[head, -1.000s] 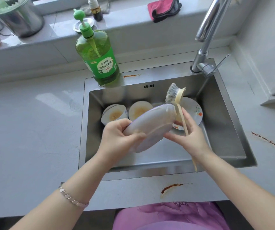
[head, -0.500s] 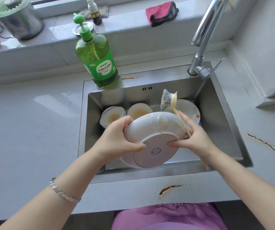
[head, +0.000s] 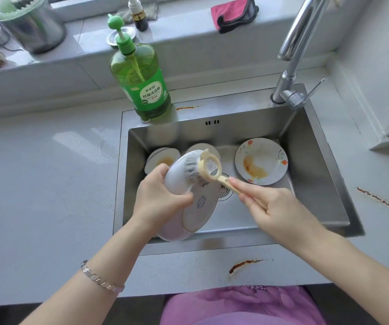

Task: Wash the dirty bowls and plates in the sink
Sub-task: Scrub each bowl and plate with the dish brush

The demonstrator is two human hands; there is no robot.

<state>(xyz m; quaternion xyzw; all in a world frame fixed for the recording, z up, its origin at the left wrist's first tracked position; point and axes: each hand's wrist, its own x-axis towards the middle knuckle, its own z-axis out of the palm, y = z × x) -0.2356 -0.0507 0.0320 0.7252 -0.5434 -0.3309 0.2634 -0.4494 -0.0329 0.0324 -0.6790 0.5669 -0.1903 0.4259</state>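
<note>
The pale stone counter [head: 36, 184] ran the full width of the view, with a steel sink [head: 324, 184] set into it and a chrome faucet [head: 292, 66] standing at the sink's back right corner. Brown streaks marked the counter: one [head: 245, 263] along the front edge, another [head: 383, 202] to the right of the sink, and a small one behind the sink's rear rim.

Over the front left part of the sink the left hand [head: 158, 198] gripped a white bowl [head: 198, 207], its fingers curled round the rim and its thumb on the outer wall. The bowl was tilted, with its foot ring turned toward the camera. The right hand [head: 273, 207] closed its fingers round the handle of a cream dish brush [head: 208, 166], whose bristles pressed against the bowl's upper outer wall.

On the sink floor a stained flowered plate [head: 261, 160] lay near the back right corner. A dirty bowl [head: 161, 159] sat at the back left, and another one [head: 195, 147] beside it was mostly hidden behind the brush. The drain [head: 225, 191] showed between the hands.

A green soap bottle [head: 141, 90] stood on the sink's back left rim. Behind it ran a tiled window ledge – on it were a steel pot [head: 31, 26] at the left, a small dark bottle [head: 139, 15], a round metal lid [head: 122, 36] and a red cloth [head: 233, 12]. A white wall rose along the counter's right edge.
</note>
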